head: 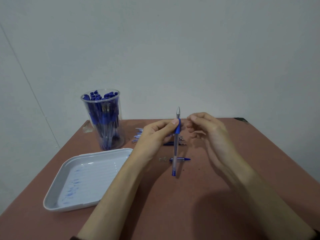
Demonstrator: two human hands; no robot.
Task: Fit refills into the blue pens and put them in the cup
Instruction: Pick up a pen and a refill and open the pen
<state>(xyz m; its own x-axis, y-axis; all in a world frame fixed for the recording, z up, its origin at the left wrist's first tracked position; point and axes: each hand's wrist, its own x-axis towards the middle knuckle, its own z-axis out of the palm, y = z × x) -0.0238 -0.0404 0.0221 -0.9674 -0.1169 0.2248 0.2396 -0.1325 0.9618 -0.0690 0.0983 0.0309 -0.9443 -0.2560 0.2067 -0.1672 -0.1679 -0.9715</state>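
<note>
1. Now the left hand (155, 135) holds a blue pen (175, 151) nearly upright above the bench (251, 170), silver tip up. Its grip is clamped on the blue collar, pinched between thumb and fingers.
2. Beside the pen's tip, the right hand (209, 130) has its grip apart, with fingers loosely curled and holding nothing.
3. Far left on the bench stands the clear cup (105, 125), packed with blue pens.
4. Near the left forearm lies an ink-smeared white tray (52, 193).
5. Behind the hands lies a row of pen parts (138, 134), and below the held pen a short blue-and-clear pen piece (181, 159).
</note>
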